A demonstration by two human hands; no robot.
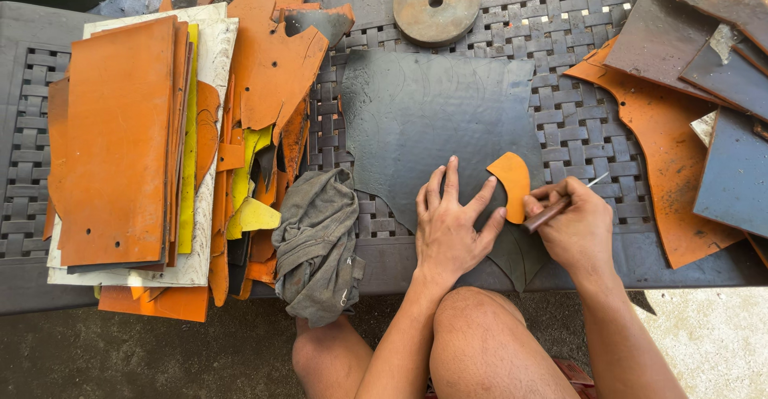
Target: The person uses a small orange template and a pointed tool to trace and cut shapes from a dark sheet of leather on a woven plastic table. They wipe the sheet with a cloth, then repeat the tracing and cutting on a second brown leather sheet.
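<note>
Hands (512, 223) – awl-like tool (560, 204), orange template (513, 181)

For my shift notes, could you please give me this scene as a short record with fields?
surface: woven grey table
left hand: left hand flat on the dark sheet, fingertips by the orange template
right hand: right hand holds an awl, tip beside the template
left side: stack of orange sheets, grey rag
right side: dark and orange offcuts
top: round disc
</note>
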